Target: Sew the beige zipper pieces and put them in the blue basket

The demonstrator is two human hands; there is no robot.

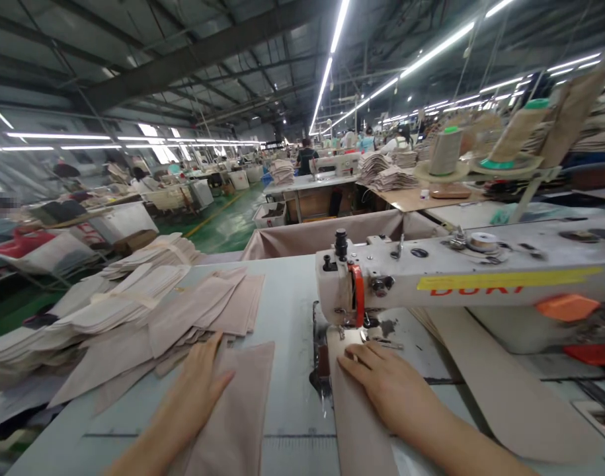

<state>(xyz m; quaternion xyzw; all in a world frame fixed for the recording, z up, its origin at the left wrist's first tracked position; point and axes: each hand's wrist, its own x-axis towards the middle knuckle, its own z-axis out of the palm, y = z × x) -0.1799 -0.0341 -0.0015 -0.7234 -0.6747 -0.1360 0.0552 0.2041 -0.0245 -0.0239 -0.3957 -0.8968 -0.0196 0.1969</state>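
Observation:
On the left of the table, my left hand (196, 380) rests on the edge of a loose beige fabric piece (245, 396), thumb spread away from the fingers. Beside it lies a fanned pile of beige fabric pieces (193, 311). My right hand (381, 373) lies flat, fingers stretched, on a long beige fabric strip (356, 430). The strip's far end sits beneath the presser foot of a white sewing machine (396, 277); the needle itself is too small to make out.
More beige pieces (515, 390) lie right of the machine's needle area. Bundled pale fabric stacks (128, 287) cover the table's left edge. Behind the table stands a fabric-lined bin (322, 238). Two thread cones (445, 152) stand at the back right. A person (307, 157) is farther off.

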